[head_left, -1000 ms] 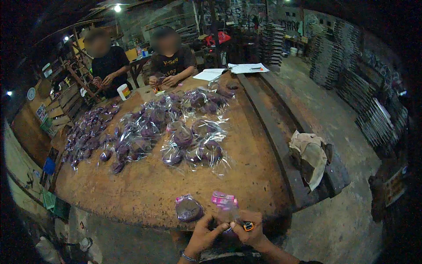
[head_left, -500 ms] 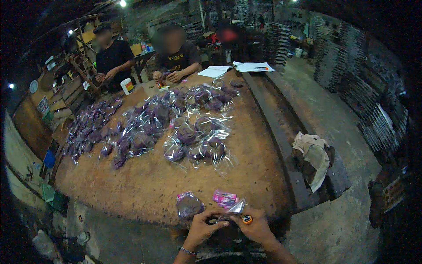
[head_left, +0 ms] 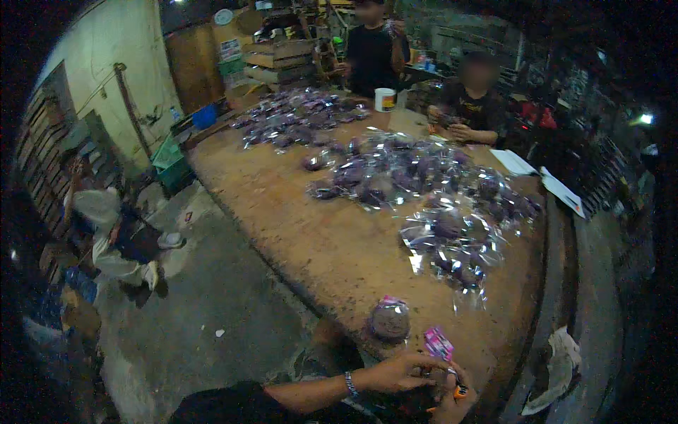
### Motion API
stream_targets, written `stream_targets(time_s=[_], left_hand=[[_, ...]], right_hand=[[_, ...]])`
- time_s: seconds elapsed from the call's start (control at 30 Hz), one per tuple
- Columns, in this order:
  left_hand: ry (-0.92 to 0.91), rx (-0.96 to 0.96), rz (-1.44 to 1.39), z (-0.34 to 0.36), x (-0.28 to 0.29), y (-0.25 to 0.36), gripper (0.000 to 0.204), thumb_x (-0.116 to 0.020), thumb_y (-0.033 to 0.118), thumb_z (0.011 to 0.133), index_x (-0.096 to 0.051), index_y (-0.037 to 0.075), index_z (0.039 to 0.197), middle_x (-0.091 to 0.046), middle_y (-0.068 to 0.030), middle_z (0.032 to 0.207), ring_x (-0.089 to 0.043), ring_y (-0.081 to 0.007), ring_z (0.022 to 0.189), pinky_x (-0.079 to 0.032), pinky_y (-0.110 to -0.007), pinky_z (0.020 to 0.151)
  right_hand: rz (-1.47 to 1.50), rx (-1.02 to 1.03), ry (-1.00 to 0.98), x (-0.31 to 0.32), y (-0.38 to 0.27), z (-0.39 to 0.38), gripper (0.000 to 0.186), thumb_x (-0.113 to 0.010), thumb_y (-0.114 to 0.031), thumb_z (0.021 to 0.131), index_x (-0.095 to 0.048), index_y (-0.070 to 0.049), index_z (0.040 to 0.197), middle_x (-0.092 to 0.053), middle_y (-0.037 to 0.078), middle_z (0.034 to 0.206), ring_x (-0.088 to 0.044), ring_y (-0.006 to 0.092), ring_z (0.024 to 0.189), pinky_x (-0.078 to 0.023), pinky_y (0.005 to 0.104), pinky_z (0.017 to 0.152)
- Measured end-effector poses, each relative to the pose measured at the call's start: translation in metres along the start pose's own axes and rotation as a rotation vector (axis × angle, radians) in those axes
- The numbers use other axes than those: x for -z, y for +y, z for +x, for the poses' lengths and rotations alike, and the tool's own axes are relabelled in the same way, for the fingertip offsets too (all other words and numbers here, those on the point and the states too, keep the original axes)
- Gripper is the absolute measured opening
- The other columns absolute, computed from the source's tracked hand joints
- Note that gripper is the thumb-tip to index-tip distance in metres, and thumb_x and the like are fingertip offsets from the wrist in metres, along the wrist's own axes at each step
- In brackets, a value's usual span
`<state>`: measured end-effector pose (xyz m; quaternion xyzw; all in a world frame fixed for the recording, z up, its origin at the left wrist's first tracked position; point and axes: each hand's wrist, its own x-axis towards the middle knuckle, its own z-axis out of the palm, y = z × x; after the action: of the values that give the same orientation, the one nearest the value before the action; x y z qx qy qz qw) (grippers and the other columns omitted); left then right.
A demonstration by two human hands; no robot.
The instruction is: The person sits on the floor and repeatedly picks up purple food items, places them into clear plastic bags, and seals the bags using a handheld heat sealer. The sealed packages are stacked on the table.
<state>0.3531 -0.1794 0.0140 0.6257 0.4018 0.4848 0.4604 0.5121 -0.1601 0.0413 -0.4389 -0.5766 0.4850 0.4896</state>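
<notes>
Viewing the head camera, the only view: the left hand point(head_left: 401, 372) is at the lower right of the frame, its fingers bent toward the right hand point(head_left: 453, 401); whether they pinch anything is too blurred to tell. The right hand is curled around an orange-and-black object point(head_left: 460, 391), just beside the left fingertips. A pink packet point(head_left: 438, 344) lies just above the hands, on the wooden table point(head_left: 304, 233). A round purple-brown item point(head_left: 390, 321), with clear wrap and a pink patch at its top, sits on the table to the upper left of the packet, apart from both hands.

Similar wrapped items point(head_left: 455, 244) cluster right of centre; a larger heap point(head_left: 395, 173) extends above them, and a further pile point(head_left: 300, 120) occupies the upper middle. A white tub point(head_left: 385, 100) stands at the table's far side, near two co-workers. An open notebook point(head_left: 514, 162) lies at the upper right; a pale cloth point(head_left: 556, 371) lies at the lower right
</notes>
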Motion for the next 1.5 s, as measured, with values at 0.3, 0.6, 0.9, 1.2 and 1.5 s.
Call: stream_targets(time_s=[0.3, 0.6, 0.9, 1.2, 1.5], left_hand=[[0.102, 0.095, -0.142, -0.001, -0.018, -0.015, 0.023, -0.064, 0.014, 0.083, -0.061, 0.002, 0.102, -0.063, -0.0065, 0.088, -0.058, -0.0144, 0.084, -0.047, -0.030, 0.075], [0.207, 0.089, -0.209, 0.003, -0.015, -0.018, 0.020, -0.066, 0.021, 0.083, -0.064, 0.003, 0.092, -0.064, -0.0027, 0.083, -0.058, -0.0122, 0.078, -0.046, -0.029, 0.073], [0.268, 0.163, -0.171, 0.004, -0.007, -0.024, 0.027, -0.070, 0.027, 0.079, -0.065, 0.001, 0.082, -0.063, -0.0027, 0.073, -0.056, -0.0108, 0.073, -0.045, -0.028, 0.072], [0.396, 0.234, -0.044, -0.014, -0.024, -0.016, 0.029, -0.068, 0.023, 0.081, -0.063, 0.004, 0.102, -0.064, -0.0073, 0.093, -0.056, -0.0128, 0.089, -0.045, -0.028, 0.079], [0.381, 0.453, -0.271, -0.016, -0.003, -0.021, 0.015, -0.062, 0.013, 0.086, -0.061, 0.003, 0.097, -0.060, 0.0002, 0.089, -0.053, -0.0080, 0.084, -0.043, -0.024, 0.077]], right_hand=[[0.074, -0.335, -0.045, 0.009, -0.001, -0.003, 0.026, -0.053, -0.022, 0.093, -0.062, -0.002, 0.106, -0.055, 0.000, 0.073, -0.043, 0.0053, 0.055, -0.037, 0.0211, 0.049], [-0.129, -0.175, -0.149, 0.010, 0.005, -0.009, 0.026, -0.053, -0.026, 0.093, -0.063, -0.003, 0.102, -0.053, -0.001, 0.074, -0.042, 0.0043, 0.057, -0.036, 0.0199, 0.052], [-0.422, 0.246, -0.096, -0.001, 0.015, -0.006, 0.026, -0.057, -0.027, 0.090, -0.065, -0.004, 0.098, -0.062, 0.014, 0.098, -0.058, 0.0251, 0.087, -0.047, 0.0333, 0.075], [-0.586, 0.198, -0.157, 0.005, 0.020, -0.004, 0.013, -0.064, -0.005, 0.079, -0.065, 0.002, 0.089, -0.066, 0.016, 0.080, -0.064, 0.0270, 0.070, -0.048, 0.0334, 0.065], [-0.319, -0.068, 0.294, 0.024, 0.057, 0.024, 0.014, -0.070, -0.007, 0.074, -0.063, -0.002, 0.085, -0.064, 0.008, 0.079, -0.059, 0.0160, 0.070, -0.047, 0.0291, 0.065]])
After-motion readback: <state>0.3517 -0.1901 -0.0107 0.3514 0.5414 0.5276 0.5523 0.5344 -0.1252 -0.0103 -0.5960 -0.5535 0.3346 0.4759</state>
